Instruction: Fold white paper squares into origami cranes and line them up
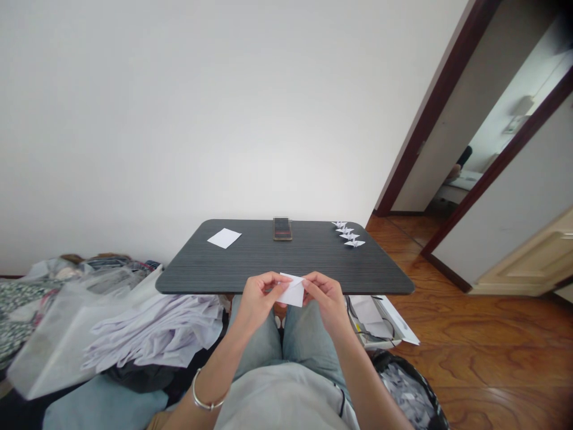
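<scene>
A small folded piece of white paper (293,294) is held in the air at the table's front edge. My left hand (265,292) pinches its left side between thumb and fingers. On the other side, my right hand (323,292) grips the upper right edge, thumb on top. At the back right of the dark table (250,263) stands a slanting row of several folded white paper cranes (353,236). A stack or sheet of white square paper (224,237) lies at the back left.
A phone (282,229) lies at the table's back middle, near the white wall. Clothes (156,328) are heaped at the left. Below the table's right side sit a white box (373,322) with papers and cables, and a black bag (409,391) of paper scraps.
</scene>
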The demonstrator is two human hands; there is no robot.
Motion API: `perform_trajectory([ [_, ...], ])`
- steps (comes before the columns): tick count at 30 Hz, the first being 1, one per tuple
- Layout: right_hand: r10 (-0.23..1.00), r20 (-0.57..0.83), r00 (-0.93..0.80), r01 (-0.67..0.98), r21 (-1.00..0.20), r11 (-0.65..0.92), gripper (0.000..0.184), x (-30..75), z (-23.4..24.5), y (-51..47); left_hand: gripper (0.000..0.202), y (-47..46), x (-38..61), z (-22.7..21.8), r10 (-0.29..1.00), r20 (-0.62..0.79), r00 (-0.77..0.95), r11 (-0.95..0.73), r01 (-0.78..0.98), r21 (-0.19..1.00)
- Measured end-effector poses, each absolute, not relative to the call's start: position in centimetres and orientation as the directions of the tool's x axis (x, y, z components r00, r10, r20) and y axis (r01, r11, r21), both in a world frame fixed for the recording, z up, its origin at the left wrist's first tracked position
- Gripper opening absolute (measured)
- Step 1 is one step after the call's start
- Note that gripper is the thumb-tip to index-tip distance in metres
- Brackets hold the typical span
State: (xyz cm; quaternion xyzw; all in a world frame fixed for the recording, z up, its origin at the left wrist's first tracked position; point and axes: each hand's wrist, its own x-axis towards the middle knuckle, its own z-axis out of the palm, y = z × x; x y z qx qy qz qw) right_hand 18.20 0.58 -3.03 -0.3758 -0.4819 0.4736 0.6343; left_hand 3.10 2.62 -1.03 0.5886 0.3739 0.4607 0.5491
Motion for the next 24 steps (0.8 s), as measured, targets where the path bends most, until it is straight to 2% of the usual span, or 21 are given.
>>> perform_trajectory([
  [17, 0.964, 0.254, 0.074, -0.256, -0.93, 0.265, 0.019, 18.4, -2.9, 0.4, 0.022, 2.4, 3.0, -0.1, 0.941, 0.105, 0.323, -0.099, -0.035, 0.995],
  [24, 0.969, 0.224, 0.107, -0.266, -0.932, 0.245, 0.024, 18.1, -2.7, 0.1, 0.022, 2.2, 3.1, 0.3, 0.944, 0.128, 0.305, -0.123, -0.036, 0.992],
])
